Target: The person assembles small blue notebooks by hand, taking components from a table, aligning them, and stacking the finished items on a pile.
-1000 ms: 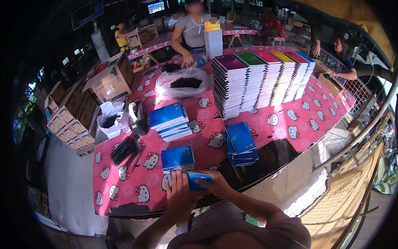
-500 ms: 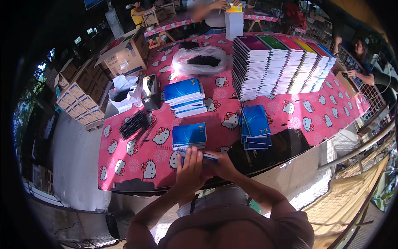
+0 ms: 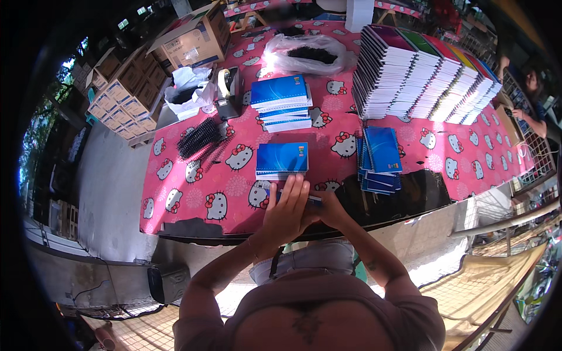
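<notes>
A small blue notebook (image 3: 315, 200) is held at the table's near edge, mostly hidden by my hands. My left hand (image 3: 285, 210) lies over it with the fingers stretched out flat and the thumb apart. My right hand (image 3: 331, 210) is closed around its right end. Just beyond my fingers sits a short stack of blue notebooks (image 3: 281, 157) with punched edges. A taller blue stack (image 3: 278, 92) stands behind it. To the right, blue notebooks with dark coils (image 3: 381, 151) lie in an uneven pile. Black spiral coils (image 3: 202, 139) lie loose on the left.
A pink patterned cloth (image 3: 237, 199) covers the table. Tall stacks of coil-bound notebooks (image 3: 380, 82) stand at the right back. A plastic bag of black coils (image 3: 310, 55), a tape dispenser (image 3: 227, 96) and cardboard boxes (image 3: 193, 38) are farther off. Another person's hand (image 3: 519, 114) shows at far right.
The view has tilted and shifted, so the table things sit higher and farther right. My left fingers have straightened and flattened over the notebook; my right hand still grips its end.
</notes>
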{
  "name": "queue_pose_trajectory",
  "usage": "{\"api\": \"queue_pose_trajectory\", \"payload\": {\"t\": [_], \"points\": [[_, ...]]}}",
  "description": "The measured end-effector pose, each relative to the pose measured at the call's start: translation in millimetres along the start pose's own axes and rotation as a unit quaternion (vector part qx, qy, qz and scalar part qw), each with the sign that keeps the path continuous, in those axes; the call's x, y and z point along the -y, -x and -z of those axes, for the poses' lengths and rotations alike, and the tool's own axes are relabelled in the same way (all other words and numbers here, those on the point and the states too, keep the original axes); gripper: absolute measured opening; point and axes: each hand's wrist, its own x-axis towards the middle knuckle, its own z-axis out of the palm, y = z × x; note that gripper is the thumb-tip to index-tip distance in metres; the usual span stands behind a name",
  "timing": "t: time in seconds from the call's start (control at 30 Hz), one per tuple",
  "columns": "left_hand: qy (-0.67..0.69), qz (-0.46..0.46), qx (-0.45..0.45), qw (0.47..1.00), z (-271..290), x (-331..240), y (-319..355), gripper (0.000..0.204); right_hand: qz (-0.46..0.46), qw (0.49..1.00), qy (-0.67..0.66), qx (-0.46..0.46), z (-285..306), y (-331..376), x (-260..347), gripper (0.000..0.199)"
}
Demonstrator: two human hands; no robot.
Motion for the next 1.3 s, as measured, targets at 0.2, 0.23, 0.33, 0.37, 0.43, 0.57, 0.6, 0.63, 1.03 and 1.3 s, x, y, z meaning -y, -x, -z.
{"api": "queue_pose_trajectory", "payload": {"t": [0.2,0.23,0.33,0.37,0.43,0.57,0.6,0.63,1.03,1.3], "points": [[-0.017,0.0,-0.047,0.999,-2.4,3.7,-13.1,0.084,0.035,0.999,0.013,0.015,-0.8,-0.6,-7.3,0.042],[0.007,-0.011,-0.03,0.999,-4.7,1.3,-4.3,0.083,0.015,0.999,0.013,0.034,0.7,0.7,-2.7,0.042],[0.127,-0.025,-0.024,0.991,-15.6,-18.5,30.5,0.072,0.033,0.999,-0.012,0.005,-4.1,-3.4,-2.7,0.038],[0.135,-0.006,-0.05,0.99,-8.8,-15.6,23.0,0.068,0.06,0.998,-0.016,-0.004,-4.4,-4.2,-4.6,0.037],[0.157,0.042,-0.098,0.982,14.1,-4.7,-3.7,0.061,0.026,0.999,0.028,0.005,0.7,-2.9,2.7,0.037],[0.157,-0.005,-0.136,0.978,10.9,19.6,-23.2,0.03,0.053,0.993,0.109,-0.013,12.3,2.5,43.4,0.037],[0.162,-0.001,-0.151,0.975,9.7,18.1,-24.1,0.028,0.063,0.995,0.072,-0.013,18.8,4.5,41.7,0.034],[0.167,0.002,-0.165,0.972,8.5,14.4,-24.9,0.026,0.073,0.997,0.034,-0.012,28.9,8.6,38.2,0.032],[0.179,0.011,-0.138,0.974,15.3,8.0,-21.8,0.026,0.124,0.992,0.038,0.001,57.7,10.0,39.1,0.013],[0.279,0.089,-0.068,0.954,37.3,5.3,-27.9,0.031,0.113,0.979,0.113,-0.126,55.8,21.5,65.2,0.03]]}}
